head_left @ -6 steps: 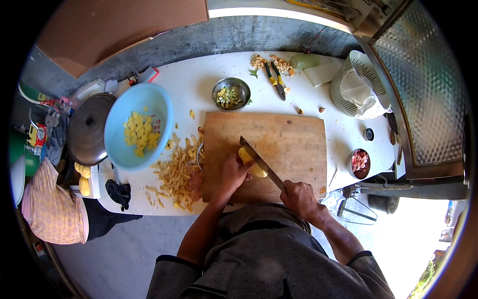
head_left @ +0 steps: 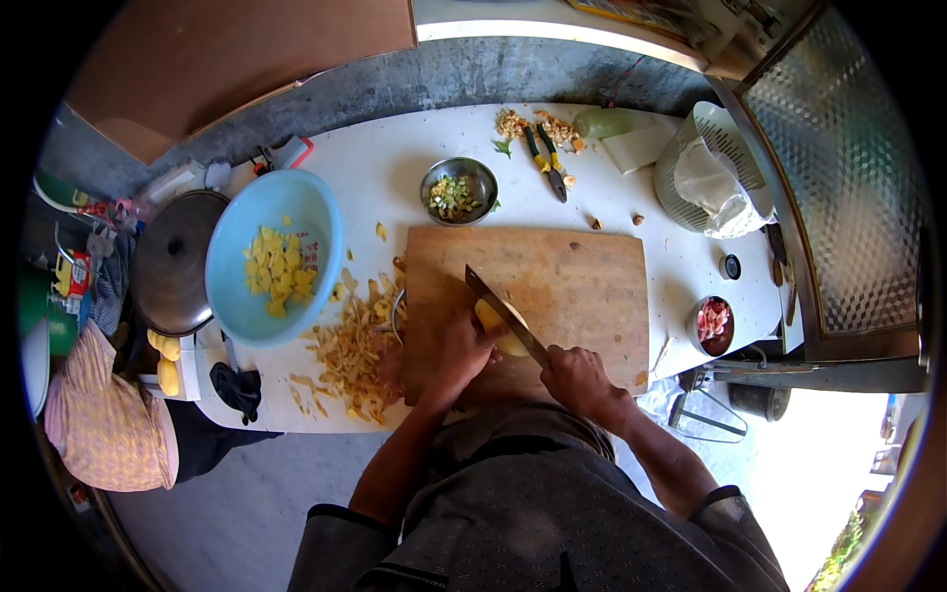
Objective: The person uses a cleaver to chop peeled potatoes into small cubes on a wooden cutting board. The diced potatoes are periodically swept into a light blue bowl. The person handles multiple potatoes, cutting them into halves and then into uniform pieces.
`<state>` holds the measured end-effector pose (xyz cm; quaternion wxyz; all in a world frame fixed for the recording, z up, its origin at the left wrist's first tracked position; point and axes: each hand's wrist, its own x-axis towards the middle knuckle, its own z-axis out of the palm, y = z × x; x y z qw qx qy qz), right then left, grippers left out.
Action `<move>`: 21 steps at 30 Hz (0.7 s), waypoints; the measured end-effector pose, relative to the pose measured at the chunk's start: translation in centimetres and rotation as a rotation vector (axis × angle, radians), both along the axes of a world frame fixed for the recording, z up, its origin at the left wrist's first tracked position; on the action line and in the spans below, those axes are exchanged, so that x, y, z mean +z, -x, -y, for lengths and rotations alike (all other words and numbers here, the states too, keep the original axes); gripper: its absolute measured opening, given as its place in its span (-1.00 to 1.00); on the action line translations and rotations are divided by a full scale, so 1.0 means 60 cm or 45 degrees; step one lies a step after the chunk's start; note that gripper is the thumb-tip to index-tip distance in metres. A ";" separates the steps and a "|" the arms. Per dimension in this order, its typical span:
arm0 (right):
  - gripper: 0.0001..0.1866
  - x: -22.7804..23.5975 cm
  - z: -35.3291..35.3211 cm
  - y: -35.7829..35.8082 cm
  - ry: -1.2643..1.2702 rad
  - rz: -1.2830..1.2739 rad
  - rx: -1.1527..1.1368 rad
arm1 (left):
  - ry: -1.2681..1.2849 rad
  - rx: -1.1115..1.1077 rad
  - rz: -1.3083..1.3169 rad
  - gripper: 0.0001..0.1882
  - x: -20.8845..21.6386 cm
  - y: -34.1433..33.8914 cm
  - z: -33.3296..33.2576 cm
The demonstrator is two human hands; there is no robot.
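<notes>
The knife [head_left: 505,313] hid part of the potato [head_left: 486,316], while the right hand [head_left: 582,380] covered the knife's handle from view.

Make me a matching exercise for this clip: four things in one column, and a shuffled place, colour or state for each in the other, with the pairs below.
1. Knife
2. Basin
3. Pliers
4. Cutting board

A. Yellow and black handles
B. Brown, flat, beneath both hands
C. Held in the right hand
D. Light blue, with yellow pieces inside

Pairs: 1-C, 2-D, 3-A, 4-B
</notes>
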<state>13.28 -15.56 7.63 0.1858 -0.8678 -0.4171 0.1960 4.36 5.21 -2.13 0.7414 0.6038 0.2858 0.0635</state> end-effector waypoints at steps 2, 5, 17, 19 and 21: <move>-0.88 -0.027 -0.003 -0.002 -0.010 -0.031 -0.037 | -0.055 -0.034 0.027 -0.62 -0.011 0.000 -0.002; -0.88 -0.050 0.006 0.004 -0.040 -0.055 -0.106 | -0.172 -0.034 -0.097 -0.58 0.006 -0.003 0.002; -0.85 -0.044 0.004 0.019 -0.088 -0.059 -0.187 | -0.687 0.041 -0.065 -0.48 -0.011 -0.011 0.011; -0.87 -0.050 0.002 0.015 -0.083 -0.044 -0.172 | -0.449 0.008 -0.156 -0.49 0.002 -0.018 0.005; -0.89 -0.056 -0.006 0.015 -0.082 -0.008 -0.150 | -0.300 0.001 -0.173 -0.50 0.007 -0.019 -0.003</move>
